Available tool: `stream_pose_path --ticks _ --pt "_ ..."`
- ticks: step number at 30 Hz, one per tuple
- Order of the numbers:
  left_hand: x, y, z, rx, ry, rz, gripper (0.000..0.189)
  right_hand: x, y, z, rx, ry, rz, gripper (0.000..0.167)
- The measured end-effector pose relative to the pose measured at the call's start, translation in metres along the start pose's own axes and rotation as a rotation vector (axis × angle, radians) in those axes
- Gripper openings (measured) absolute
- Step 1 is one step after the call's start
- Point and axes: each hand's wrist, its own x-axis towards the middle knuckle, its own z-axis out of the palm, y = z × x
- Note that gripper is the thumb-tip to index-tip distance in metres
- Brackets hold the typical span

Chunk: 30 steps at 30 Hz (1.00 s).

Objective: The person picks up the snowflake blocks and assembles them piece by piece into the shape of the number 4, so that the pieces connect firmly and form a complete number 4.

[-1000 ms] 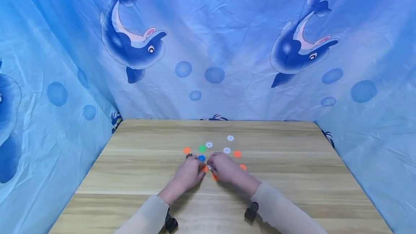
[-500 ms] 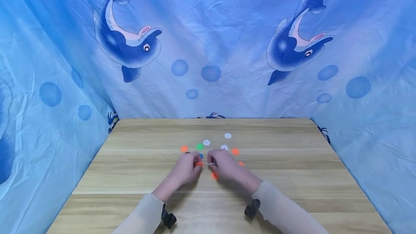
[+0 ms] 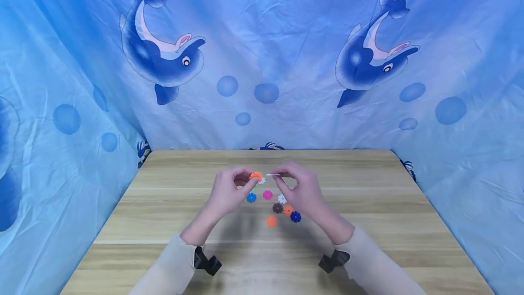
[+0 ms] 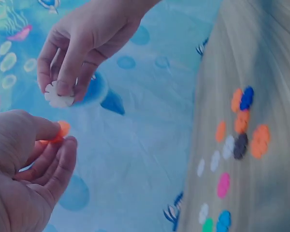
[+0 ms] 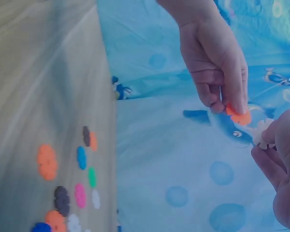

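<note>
My left hand (image 3: 229, 190) is raised above the table and pinches an orange notched plastic disc (image 3: 256, 175) between thumb and fingers. Opposite it, my right hand (image 3: 303, 190) pinches a white notched disc (image 5: 263, 135), which appears almost edge-on in the head view. The two discs are close together, with a gap between them in the left wrist view. Below the hands lie loose discs of the same kind, among them a pink disc (image 3: 268, 195), a light blue disc (image 3: 251, 197), a brown disc (image 3: 278, 208) and a dark blue disc (image 3: 296, 216).
The discs lie in a loose cluster mid-table; an orange disc (image 3: 272, 221) is nearest the person. A green disc (image 5: 92, 177) is partly hidden behind the left hand in the head view. Blue dolphin-print cloth (image 3: 266, 58) encloses the wooden table (image 3: 163, 222) at back and sides.
Both hands have risen from the tabletop and moved forward, carrying the orange and white discs. Pink, brown and dark blue discs formerly covered by the hands now show.
</note>
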Motion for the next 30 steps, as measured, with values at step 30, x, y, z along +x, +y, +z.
stream_pose_path --ticks 30 --pt "-0.009 0.058 -0.010 -0.223 -0.051 0.047 0.004 0.014 -0.007 -0.029 0.064 -0.035 -0.482 0.007"
